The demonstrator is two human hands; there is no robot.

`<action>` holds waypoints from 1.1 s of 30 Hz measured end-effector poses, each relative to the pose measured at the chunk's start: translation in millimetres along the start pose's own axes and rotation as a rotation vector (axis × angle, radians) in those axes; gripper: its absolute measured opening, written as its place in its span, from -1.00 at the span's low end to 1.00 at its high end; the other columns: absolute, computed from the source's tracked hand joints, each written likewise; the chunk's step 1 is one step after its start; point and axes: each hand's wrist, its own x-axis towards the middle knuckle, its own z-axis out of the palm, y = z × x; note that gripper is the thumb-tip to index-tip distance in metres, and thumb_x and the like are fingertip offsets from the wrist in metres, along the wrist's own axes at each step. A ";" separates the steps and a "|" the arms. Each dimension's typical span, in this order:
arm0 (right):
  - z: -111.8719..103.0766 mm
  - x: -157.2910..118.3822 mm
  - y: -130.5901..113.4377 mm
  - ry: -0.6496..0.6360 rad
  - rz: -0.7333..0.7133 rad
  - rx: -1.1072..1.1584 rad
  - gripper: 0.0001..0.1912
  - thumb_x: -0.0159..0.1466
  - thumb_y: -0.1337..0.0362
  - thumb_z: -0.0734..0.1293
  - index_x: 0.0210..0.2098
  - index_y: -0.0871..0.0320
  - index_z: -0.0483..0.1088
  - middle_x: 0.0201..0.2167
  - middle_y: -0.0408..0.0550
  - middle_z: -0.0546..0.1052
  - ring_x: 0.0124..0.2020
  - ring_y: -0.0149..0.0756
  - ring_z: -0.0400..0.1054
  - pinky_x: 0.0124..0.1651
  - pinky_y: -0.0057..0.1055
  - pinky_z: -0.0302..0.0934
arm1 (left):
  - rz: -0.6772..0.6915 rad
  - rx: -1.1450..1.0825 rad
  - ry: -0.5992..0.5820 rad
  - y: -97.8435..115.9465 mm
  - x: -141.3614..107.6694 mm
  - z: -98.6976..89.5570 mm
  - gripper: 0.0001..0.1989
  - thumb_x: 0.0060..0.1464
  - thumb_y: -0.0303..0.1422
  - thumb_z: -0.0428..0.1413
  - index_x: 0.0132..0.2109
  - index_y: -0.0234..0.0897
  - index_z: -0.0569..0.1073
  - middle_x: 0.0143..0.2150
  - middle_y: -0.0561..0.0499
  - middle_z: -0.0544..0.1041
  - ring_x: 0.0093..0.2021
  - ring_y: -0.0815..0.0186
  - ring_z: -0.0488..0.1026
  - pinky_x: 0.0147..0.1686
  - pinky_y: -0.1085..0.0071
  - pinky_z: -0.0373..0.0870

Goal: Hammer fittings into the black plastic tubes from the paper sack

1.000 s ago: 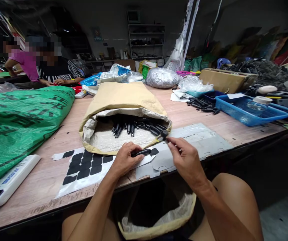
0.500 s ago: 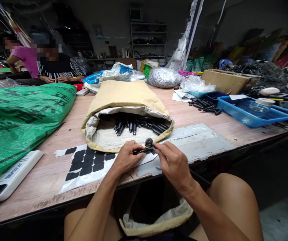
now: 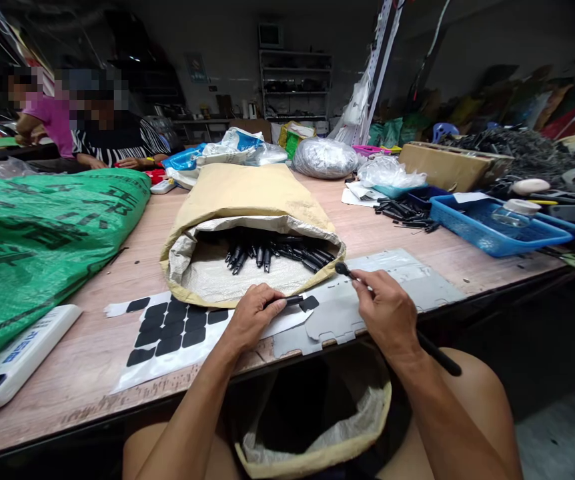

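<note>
My left hand point(image 3: 257, 312) is closed around a short black tubular part point(image 3: 294, 300) that lies nearly level over the table edge. Just past its tip is a black square patch point(image 3: 310, 304). To the right, my right hand point(image 3: 386, 308) grips a black stick with a round knob point(image 3: 341, 268); its dark shaft reappears behind my wrist. Several black square stickers point(image 3: 170, 343) sit on a white backing sheet point(image 3: 126, 380) left of my left hand. Beyond the hands, a yellow woven sack point(image 3: 252, 187) lies open toward me, with many black tubular parts point(image 3: 265, 257) inside.
Under the table edge, another open sack point(image 3: 317, 460) stands between the knees. A grey sheet point(image 3: 417, 277) lies right of the hands. Further right are a blue basket point(image 3: 502, 243) and loose black parts point(image 3: 405, 213). Left are a green sack point(image 3: 57, 227), a white device point(image 3: 32, 357) and two people.
My right hand has moved right, away from the left, taking the round-knobbed stick off the tubular part. The black square patch now shows by the part's tip. My left hand stays put.
</note>
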 end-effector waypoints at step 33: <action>22.6 16.1 32.1 -0.072 0.133 -0.407 -0.76 0.34 0.32 0.29 -0.02 0.08 0.46 -0.17 0.01 0.49 -0.12 -0.17 0.29 -0.20 -0.29 -0.02 | 0.012 0.040 -0.035 6.3 -2.7 -6.3 -0.50 0.40 -0.13 -0.18 -0.42 -0.18 0.44 -0.36 -0.02 0.45 -0.22 0.16 0.33 -0.12 0.22 0.25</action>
